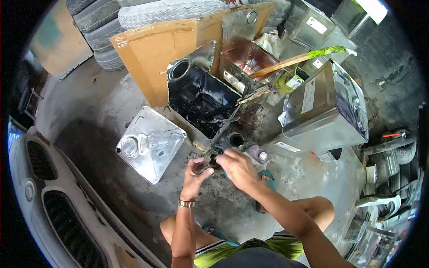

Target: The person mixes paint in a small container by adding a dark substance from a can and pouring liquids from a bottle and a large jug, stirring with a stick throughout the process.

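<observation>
My left hand [196, 174], with a gold watch at the wrist, is closed around a small dark-mouthed cup [214, 161]. Right beside the cup's rim is my right hand [237, 169], its fingers curled and blurred by motion; whatever they pinch is hidden. Just beyond my hands stands a round black-lined container [235, 140]. A small bottle with a pale cap [259, 154] is to the right of it. Farther off, a cut-open metal tin [203, 96] has black, shiny residue inside. To the left of my hands lies a closed silver tin [154, 145].
A tin with a reddish inside [250, 58] has a wooden stick [286, 63] wrapped in green tape across it. A large tin [324, 109] stands on the right. Cardboard [156, 58] and stacked tires [96, 29] are behind. A car bumper [67, 201] borders the left.
</observation>
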`<move>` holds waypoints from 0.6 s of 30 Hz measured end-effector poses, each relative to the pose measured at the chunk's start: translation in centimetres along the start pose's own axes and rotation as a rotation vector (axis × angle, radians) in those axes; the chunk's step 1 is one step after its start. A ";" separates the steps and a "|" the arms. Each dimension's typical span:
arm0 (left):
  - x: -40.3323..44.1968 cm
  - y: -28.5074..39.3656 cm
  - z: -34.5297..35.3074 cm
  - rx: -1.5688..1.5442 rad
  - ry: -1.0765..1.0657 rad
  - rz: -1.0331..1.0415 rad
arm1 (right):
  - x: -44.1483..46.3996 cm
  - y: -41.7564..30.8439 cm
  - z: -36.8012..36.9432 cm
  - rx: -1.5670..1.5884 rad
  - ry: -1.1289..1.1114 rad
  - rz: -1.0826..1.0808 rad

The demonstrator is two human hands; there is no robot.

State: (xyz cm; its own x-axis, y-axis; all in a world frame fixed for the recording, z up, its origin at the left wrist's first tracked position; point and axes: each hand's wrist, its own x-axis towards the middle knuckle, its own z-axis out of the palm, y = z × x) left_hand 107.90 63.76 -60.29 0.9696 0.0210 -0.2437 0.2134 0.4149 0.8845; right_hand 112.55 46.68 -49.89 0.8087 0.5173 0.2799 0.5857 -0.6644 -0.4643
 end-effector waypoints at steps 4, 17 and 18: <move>-0.2 0.4 0.1 0.032 0.029 0.009 | -1.1 0.7 -0.4 -0.103 0.002 0.041; -0.4 0.1 0.0 -0.065 -0.024 0.042 | -1.8 -0.6 0.2 0.067 0.024 0.022; -0.5 0.2 0.0 -0.083 -0.032 0.042 | -1.3 -0.6 0.0 0.068 0.027 0.027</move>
State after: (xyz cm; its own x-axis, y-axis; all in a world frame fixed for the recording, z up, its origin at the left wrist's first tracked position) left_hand 107.48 63.80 -60.02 0.9811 0.0112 -0.1931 0.1631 0.4879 0.8575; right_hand 111.18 46.41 -49.94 0.8258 0.4841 0.2891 0.5595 -0.6393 -0.5276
